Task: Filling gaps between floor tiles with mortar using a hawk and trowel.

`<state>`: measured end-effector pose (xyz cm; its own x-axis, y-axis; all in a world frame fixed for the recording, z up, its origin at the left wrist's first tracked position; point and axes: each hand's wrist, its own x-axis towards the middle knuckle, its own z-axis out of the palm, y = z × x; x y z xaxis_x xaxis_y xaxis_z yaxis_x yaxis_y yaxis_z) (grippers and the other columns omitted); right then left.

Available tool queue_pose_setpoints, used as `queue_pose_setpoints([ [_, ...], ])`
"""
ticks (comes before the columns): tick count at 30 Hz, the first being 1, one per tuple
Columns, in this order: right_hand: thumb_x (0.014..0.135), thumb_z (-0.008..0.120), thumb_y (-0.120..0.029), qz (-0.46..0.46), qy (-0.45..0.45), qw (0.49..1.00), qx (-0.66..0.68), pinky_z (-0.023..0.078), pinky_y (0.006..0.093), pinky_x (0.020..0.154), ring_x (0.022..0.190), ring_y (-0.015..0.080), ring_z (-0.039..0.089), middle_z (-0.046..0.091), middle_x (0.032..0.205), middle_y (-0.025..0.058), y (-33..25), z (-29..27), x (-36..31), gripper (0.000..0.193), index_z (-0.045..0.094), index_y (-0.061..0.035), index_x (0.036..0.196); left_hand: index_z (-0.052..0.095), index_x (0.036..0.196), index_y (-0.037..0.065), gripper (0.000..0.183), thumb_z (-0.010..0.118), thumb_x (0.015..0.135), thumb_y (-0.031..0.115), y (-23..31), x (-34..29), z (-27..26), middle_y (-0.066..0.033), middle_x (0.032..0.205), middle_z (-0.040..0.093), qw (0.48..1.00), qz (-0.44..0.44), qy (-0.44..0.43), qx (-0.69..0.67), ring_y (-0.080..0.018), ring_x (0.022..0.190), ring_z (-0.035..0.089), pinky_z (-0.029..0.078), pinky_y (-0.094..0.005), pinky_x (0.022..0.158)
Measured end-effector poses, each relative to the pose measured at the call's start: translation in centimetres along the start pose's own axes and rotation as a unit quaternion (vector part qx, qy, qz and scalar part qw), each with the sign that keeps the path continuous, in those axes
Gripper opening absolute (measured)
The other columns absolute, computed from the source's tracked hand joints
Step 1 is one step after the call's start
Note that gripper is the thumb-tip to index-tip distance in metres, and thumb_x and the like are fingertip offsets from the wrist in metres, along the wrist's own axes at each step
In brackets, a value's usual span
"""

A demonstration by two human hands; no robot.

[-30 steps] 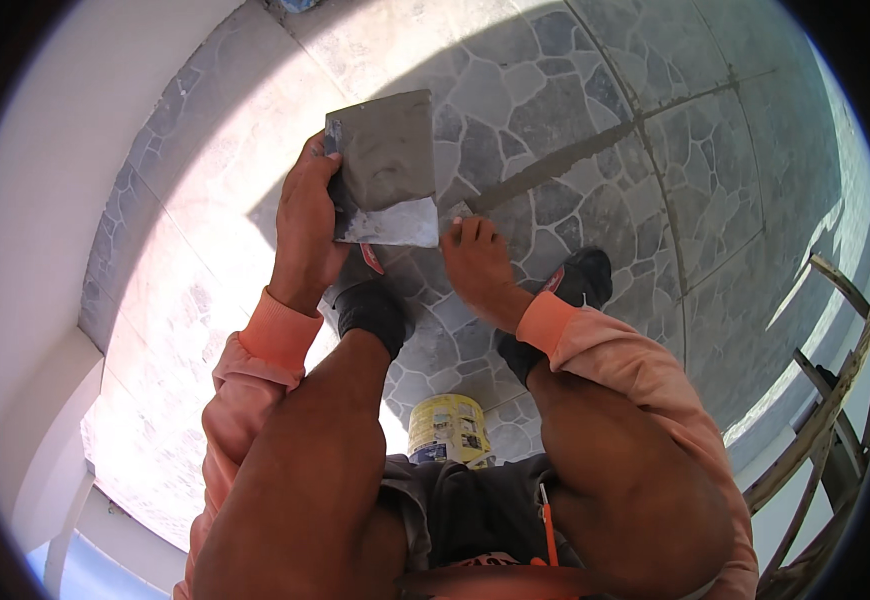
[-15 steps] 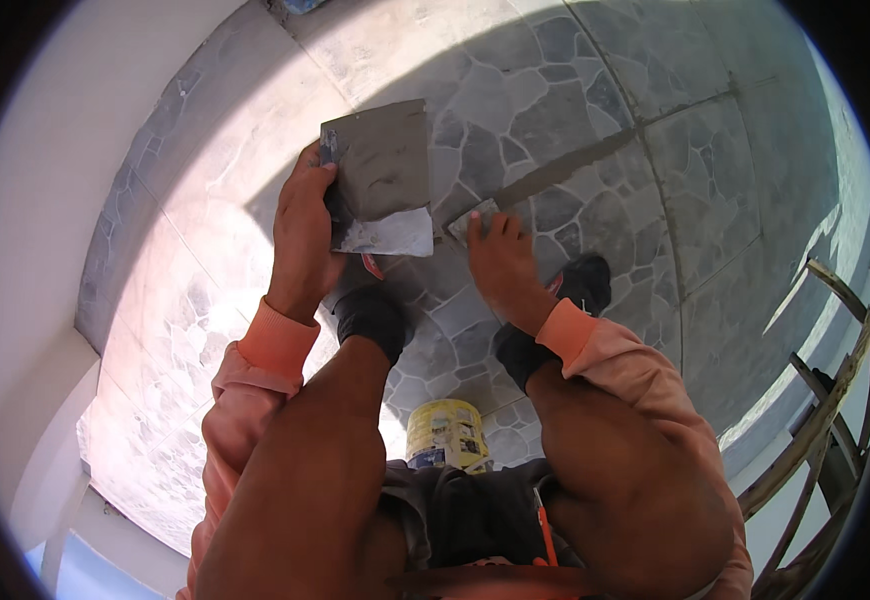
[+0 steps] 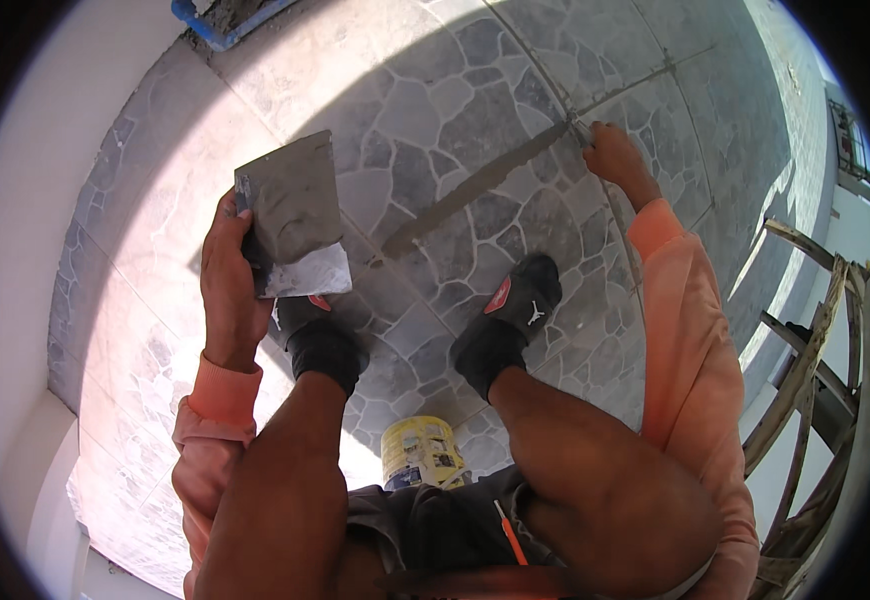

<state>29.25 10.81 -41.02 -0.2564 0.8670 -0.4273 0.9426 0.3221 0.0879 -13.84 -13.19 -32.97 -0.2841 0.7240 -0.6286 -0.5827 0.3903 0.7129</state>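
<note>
My left hand (image 3: 223,285) grips the left edge of a flat rectangular plate (image 3: 313,272), thumb on its face. Wet grey grout (image 3: 295,195) covers most of the plate, and its near end shows bare metal. Farther out on the right, my right hand (image 3: 618,165) is closed around a small flat scraper (image 3: 581,128), seen nearly edge-on. The scraper is down by the crossing of two tile joints. From there a smeared band of grout (image 3: 480,188) runs diagonally back toward my feet along a joint in the stone-patterned floor tiles (image 3: 410,115).
My feet in dark slides (image 3: 525,300) stand on the tiles. Between my legs is a yellow bucket (image 3: 423,445). Rough wooden poles (image 3: 815,340) stand at the right. A blue-edged object (image 3: 220,35) lies at the far left, near the white wall (image 3: 45,190).
My right hand has moved away from me and to the right with the scraper, along the grout band to the joint crossing. The view has shifted; the left hand still holds the loaded plate.
</note>
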Motion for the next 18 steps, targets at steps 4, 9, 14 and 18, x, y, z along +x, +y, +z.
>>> queue_pose_setpoints([
  [4,0.084,0.063,-0.019,0.011,-0.028,1.0,-0.009,0.052,0.0515,0.09,0.105,0.0414,0.064,0.067,0.112,0.0228,1.1,0.6,2.6,0.029,0.066,0.0015,0.105,0.044,0.142,0.001,0.045,0.036,0.102,0.019,0.0,0.1,0.2,-0.0138,0.128,0.06,1.0,-0.005,0.012,0.014,-0.0232,0.111,0.064,0.053,-0.0377,0.096],
  [9,0.083,0.062,-0.019,-0.034,0.002,0.999,0.008,0.052,0.051,0.09,0.104,0.0415,0.065,0.07,0.106,0.0208,-0.1,1.7,2.4,0.025,0.069,-0.0005,0.098,0.05,0.137,0.001,0.041,0.036,0.101,0.014,0.6,-0.3,0.8,-0.0109,0.123,0.061,1.0,-0.01,0.021,0.007,-0.019,0.11,0.061,0.051,-0.0333,0.095],
  [14,0.082,0.063,-0.02,-0.059,0.015,0.998,-0.005,0.054,0.0485,0.088,0.101,0.0395,0.066,0.069,0.101,0.0217,-3.4,2.3,0.0,0.024,0.07,-0.0019,0.096,0.051,0.136,0.001,0.041,0.036,0.1,0.014,0.7,0.1,1.5,-0.0105,0.121,0.061,1.0,-0.009,-0.004,-0.017,-0.0189,0.107,0.062,0.052,-0.034,0.093],
  [18,0.081,0.064,-0.019,-0.11,0.005,0.992,0.053,0.053,0.0498,0.086,0.098,0.0416,0.065,0.067,0.102,0.0234,-8.5,3.6,-2.9,0.026,0.065,0.0016,0.097,0.051,0.136,0.001,0.041,0.035,0.1,0.013,0.4,0.2,1.8,-0.0102,0.12,0.062,1.0,-0.006,-0.006,-0.021,-0.0189,0.106,0.062,0.051,-0.034,0.093],
])
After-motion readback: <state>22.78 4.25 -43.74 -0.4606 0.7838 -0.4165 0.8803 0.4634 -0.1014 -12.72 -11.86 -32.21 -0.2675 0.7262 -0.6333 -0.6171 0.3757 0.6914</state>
